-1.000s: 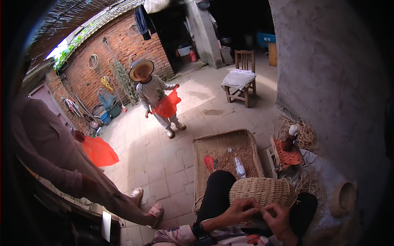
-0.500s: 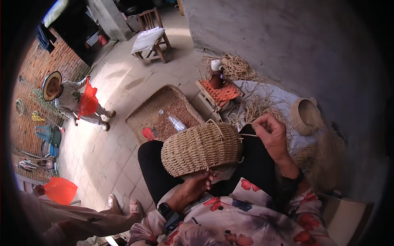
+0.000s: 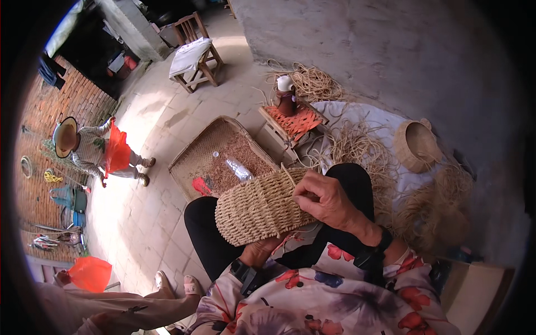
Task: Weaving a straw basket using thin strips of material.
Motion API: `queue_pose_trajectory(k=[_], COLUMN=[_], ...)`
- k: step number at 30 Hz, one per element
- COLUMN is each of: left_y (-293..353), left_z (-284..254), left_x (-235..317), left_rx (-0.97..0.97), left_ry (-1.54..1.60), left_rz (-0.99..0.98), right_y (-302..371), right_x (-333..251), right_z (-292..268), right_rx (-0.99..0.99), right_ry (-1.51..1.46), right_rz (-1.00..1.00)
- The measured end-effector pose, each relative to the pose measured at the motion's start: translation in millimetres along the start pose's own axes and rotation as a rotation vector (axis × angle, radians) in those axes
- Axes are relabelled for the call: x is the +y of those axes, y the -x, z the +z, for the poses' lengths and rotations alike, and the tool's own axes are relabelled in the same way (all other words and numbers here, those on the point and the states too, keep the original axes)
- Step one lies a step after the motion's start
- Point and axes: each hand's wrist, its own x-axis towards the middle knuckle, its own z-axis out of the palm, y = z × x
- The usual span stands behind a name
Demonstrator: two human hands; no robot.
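Note:
A woven straw basket [image 3: 254, 212], its side turned up, rests across my lap over dark trousers. My left hand [image 3: 263, 248] is at the basket's near edge, holding it from below; most of its fingers are hidden behind the weave. At the basket's right part is my right hand [image 3: 329, 201], closed with fingers curled against the weave. What it pinches is hidden. Loose strand ends [image 3: 293, 240] hang at the near rim beside my left hand.
Ahead lies a woven tray [image 3: 184, 151] of reddish-brown kernels with a clear plastic bottle [image 3: 239, 169]. An orange-topped stool [image 3: 298, 124] holds a brown jar. Right are heaped cords [image 3: 363, 151] and another basket [image 3: 410, 159]. Left, a person [image 3: 89, 148] stands with a red bag; another person's legs [image 3: 128, 310] are closer.
My right hand has moved left and down from beside the basket, where it held a strand out, onto its right part. My left hand has slid further under the near edge.

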Motion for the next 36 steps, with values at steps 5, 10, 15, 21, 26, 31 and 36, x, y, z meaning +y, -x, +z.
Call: queue_pose_trajectory(k=[5,10,15,21,26,31,36], left_y=[-13.1,-8.7,-2.1,-6.2,-2.1,1.3,-4.0], left_z=[51.3,34.8,22.2,27.1,30.0,26.9,25.4], left_x=[-70.6,-57.5,-50.2,-32.1,-18.7,-16.4,-13.2], left_rx=[-0.013,0.168,0.204,0.212,0.216,0.219,0.196], left_ry=[1.351,0.724,0.704,0.776,0.832,0.824,0.807], left_rz=[0.226,0.274,0.283,0.311,0.304,0.282,0.295], right_y=[-3.4,-9.7,-26.9,-28.3,-30.5,-30.6,-31.3], right_x=[2.1,-6.3,-26.1,-31.6,-20.8,-20.5,-22.6], right_z=[15.6,5.9,1.9,9.3,7.9,12.7,1.9], right_rx=[0.023,-0.014,-0.224,-0.291,-0.264,-0.261,-0.268], right_ry=[0.132,0.303,0.553,0.727,0.524,0.476,0.301], right_rz=[-0.081,-0.125,-0.233,-0.098,-0.029,0.064,0.145])
